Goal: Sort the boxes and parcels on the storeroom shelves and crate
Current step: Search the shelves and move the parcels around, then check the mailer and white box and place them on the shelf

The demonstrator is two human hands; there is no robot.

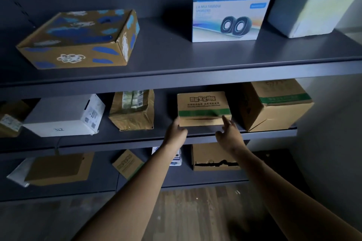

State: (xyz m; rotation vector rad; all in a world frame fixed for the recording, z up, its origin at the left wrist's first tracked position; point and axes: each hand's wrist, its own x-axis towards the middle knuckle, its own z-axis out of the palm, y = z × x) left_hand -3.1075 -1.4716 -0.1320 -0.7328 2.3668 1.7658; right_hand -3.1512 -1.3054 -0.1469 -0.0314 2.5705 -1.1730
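A small brown carton with a green stripe and dark print (202, 104) stands on the middle shelf (137, 139). My left hand (175, 133) reaches to its lower left corner and touches it with straight fingers. At the carton's lower right corner my right hand (230, 134) has its index finger stretched onto the box and its thumb spread out. Neither hand grips the carton. A larger brown carton with a green band (274, 103) stands tilted just to its right.
On the middle shelf sit a brown paper parcel (133, 111), a white box (64, 115) and a small carton (9, 121). The top shelf carries a blue-patterned carton (80, 39), a speaker box (228, 14) and a white parcel (311, 2). Several cartons lie on the bottom shelf (213, 159).
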